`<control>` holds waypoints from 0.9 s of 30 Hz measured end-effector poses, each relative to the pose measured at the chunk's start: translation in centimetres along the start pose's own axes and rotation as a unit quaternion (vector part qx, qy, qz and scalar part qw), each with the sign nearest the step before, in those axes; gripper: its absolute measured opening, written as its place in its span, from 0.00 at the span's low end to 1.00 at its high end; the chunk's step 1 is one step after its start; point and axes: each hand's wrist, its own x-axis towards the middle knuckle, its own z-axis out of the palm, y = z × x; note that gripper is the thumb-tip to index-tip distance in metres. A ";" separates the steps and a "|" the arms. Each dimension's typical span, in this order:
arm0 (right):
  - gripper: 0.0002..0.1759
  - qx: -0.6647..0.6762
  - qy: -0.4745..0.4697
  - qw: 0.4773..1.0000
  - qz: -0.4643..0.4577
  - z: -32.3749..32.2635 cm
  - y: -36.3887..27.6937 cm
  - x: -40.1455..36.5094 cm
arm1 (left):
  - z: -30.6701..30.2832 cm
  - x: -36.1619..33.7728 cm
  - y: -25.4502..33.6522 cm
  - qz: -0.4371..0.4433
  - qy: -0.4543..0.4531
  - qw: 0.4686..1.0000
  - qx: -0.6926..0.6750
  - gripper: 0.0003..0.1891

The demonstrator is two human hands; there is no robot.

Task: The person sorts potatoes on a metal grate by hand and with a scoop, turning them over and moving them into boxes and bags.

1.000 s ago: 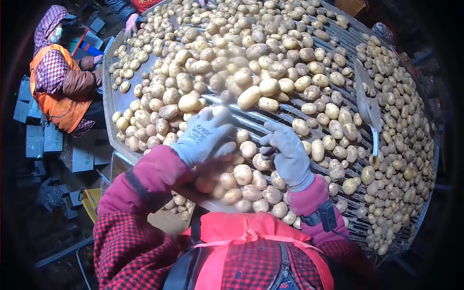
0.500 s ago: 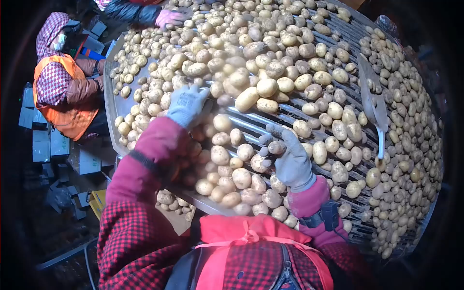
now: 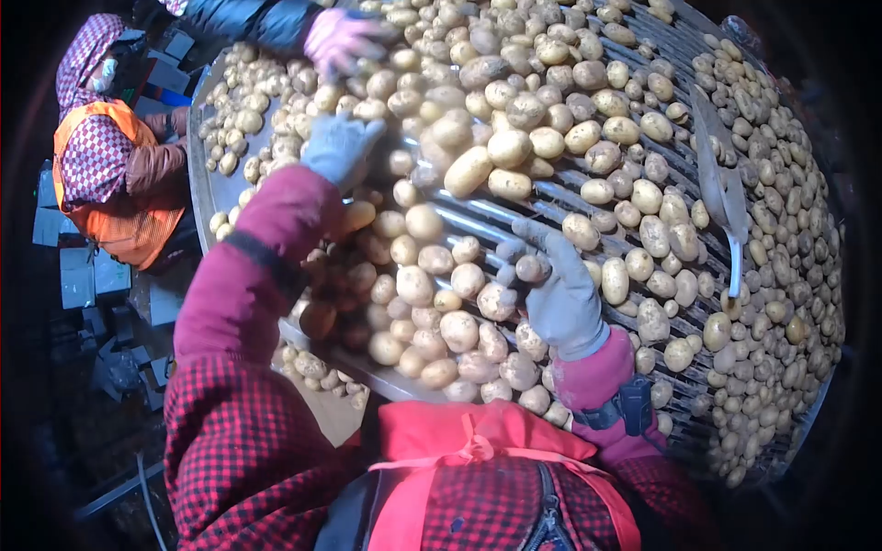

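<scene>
Many pale, soil-marked potatoes [image 3: 413, 286] lie over a slatted metal surface [image 3: 573, 204]. My left hand [image 3: 342, 150], in a light grey glove, is at the upper left among them, back upward; its fingers look apart, and no potato shows in it. My right hand [image 3: 562, 298], in a grey glove, is raised above the slats with the palm turned inward. Its fingers curl round a small brownish potato [image 3: 532, 268]. Longer yellowish potatoes [image 3: 469, 172] lie between my two hands.
A metal scoop [image 3: 719, 184] with a light handle rests on the potatoes at right. A co-worker's pink-gloved hand [image 3: 344, 41] reaches in at the top. Another person in an orange vest [image 3: 108, 174] stands at left. Below the table edge is a box of potatoes [image 3: 323, 404].
My left hand has moved up and left, and potatoes near it have shifted. The co-worker's pink glove has come further in. My right hand has barely moved, still with the small potato.
</scene>
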 end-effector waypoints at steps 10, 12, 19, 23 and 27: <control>0.29 0.009 -0.014 1.000 -0.020 0.4 -0.9 0.1 | -0.2 1.3 -1.6 -0.014 -0.054 0.998 0.038 0.20; 0.29 -0.020 -0.027 0.999 -0.023 0.6 -1.4 0.2 | 0.2 1.7 -2.0 -0.043 -0.068 0.995 0.050 0.23; 0.27 0.009 -0.010 1.000 -0.015 0.5 -1.3 0.3 | 0.2 1.1 -4.7 -0.003 -0.089 0.992 -0.087 0.30; 0.27 0.021 -0.043 0.999 -0.020 0.3 -0.9 0.6 | 0.5 1.5 -4.1 -0.027 -0.071 0.993 -0.092 0.32; 0.28 0.055 -0.067 0.996 -0.017 0.1 -0.5 1.0 | 1.7 1.6 -3.0 -0.074 -0.033 0.992 -0.096 0.23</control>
